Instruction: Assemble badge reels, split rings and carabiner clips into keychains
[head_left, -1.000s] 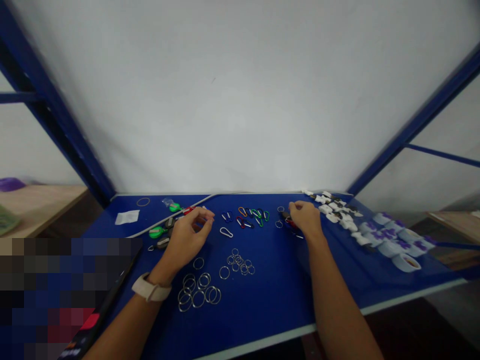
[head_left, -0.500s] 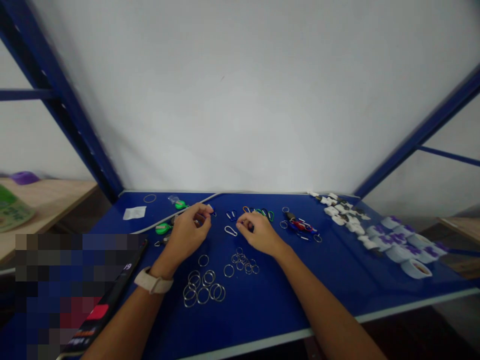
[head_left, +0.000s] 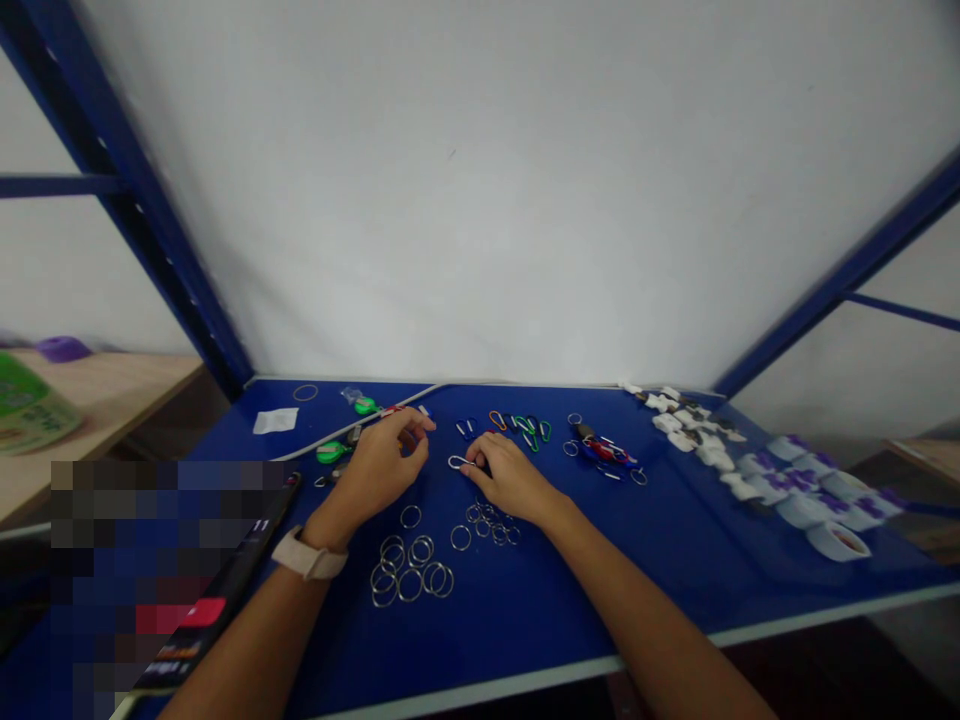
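Observation:
My right hand (head_left: pixel 514 478) has thumb and fingers closed on a silver carabiner (head_left: pixel 454 462), whose looped end sticks out to the left of the fingertips. My left hand (head_left: pixel 386 455) hovers with curved fingers and the thumb apart, and nothing shows between them. Just beyond its fingertips lies a small blue and white piece (head_left: pixel 425 411). Behind my right hand are blue carabiners (head_left: pixel 466 428), an orange carabiner (head_left: pixel 496 421) and several green and dark ones (head_left: pixel 529 430). Nearer to me lie large split rings (head_left: pixel 410 585) and a cluster of smaller rings (head_left: pixel 484 526).
Green badge reels (head_left: pixel 330 453) lie left of my left hand, by a grey cable (head_left: pixel 319 443). A phone (head_left: pixel 240 560) stands at front left. Red and blue keychains (head_left: pixel 607 452), white pieces (head_left: pixel 686 430) and white-purple cups (head_left: pixel 836 540) lie to the right.
My right hand has come down and closed on the silver carabiner, which lay loose before. My left hand has spread its fingers slightly. The view has shifted a little.

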